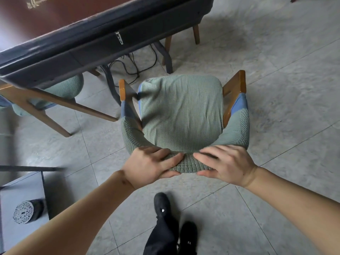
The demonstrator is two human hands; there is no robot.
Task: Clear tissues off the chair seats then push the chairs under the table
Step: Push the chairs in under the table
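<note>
1. Two black shoes (176, 225) are standing on the gray floor (276, 52) right behind the chair (181, 115), so the person is close enough to push.
2. Both hands are lying on top of the chair's back. It looks like a good high spot for pushing.
3. Left hand (152, 164) is resting on the green cover with its fingers nearly flat and its thumb tucked under the back edge.
4. Right hand (225, 163) is doing the same just beside it, fingers spread wide and holding nothing else.
5. No tissue is showing on this seat, so I think the clearing part is done here.
6. This chair is facing the dark table (77, 43) but is sitting out in the open, not under it yet.
7. Another green chair (60, 89) on the left is already partly under the table.
</note>
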